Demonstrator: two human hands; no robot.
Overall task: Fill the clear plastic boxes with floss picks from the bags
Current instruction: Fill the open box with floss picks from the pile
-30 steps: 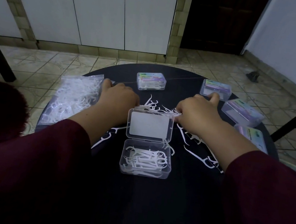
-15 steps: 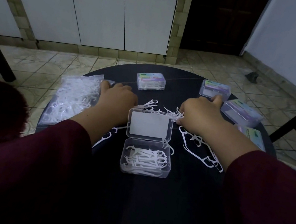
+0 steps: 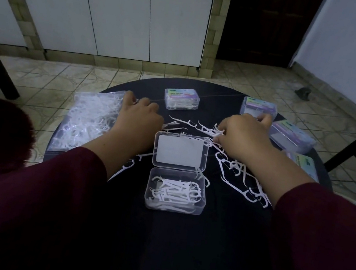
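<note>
An open clear plastic box (image 3: pixel 176 191) sits in the middle of the round black table (image 3: pixel 170 244), partly filled with white floss picks, its lid (image 3: pixel 179 151) folded back. Loose floss picks (image 3: pixel 238 178) are scattered behind and to the right of it. My left hand (image 3: pixel 138 124) lies palm down on the picks left of the lid, beside a clear bag of floss picks (image 3: pixel 89 119). My right hand (image 3: pixel 242 136) rests right of the lid, fingertips pinching a few picks (image 3: pixel 215 132).
Several closed, labelled boxes stand along the far and right rim: one at the back centre (image 3: pixel 181 99), one at the back right (image 3: pixel 259 107), two more along the right edge (image 3: pixel 292 138). Tiled floor and dark chair legs (image 3: pixel 355 147) surround the table.
My right hand's fingers have curled onto a small cluster of picks beside the lid. My left hand has hardly moved.
</note>
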